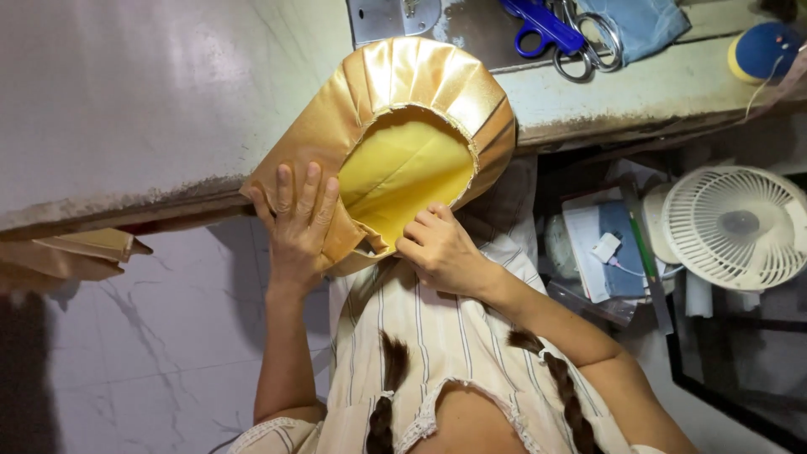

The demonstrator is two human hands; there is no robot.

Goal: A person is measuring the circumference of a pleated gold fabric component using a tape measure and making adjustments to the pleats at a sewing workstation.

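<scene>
At the surface edge: one gold satin piece with a pleated band round an oval opening and a yellow lining inside; it lies half on the surface and half over its front edge, above the person's lap.
Long axis: runs from the lower left, near the hands, up to the pleated crown at the upper right; the opening faces up toward the camera.
Left hand: one, open and flat, fingers spread, pressing the gold cloth at its lower left side.
Right hand: one, fingers curled shut, pinching the gold cloth's lower rim beside the lining.
Scissors: two pairs at the top, one blue-handled and one metal, touching each other, beside a folded denim piece.
Round cushion: one, blue with a yellow rim, at the surface's far right.
Metal plate: one, just above the gold crown.
Fan: one, white, round, lying below the surface at right.
Papers and packets: a loose pile left of the fan, white and blue, flat, rectangular.
More gold cloth: a folded heap hanging at the left edge.
</scene>
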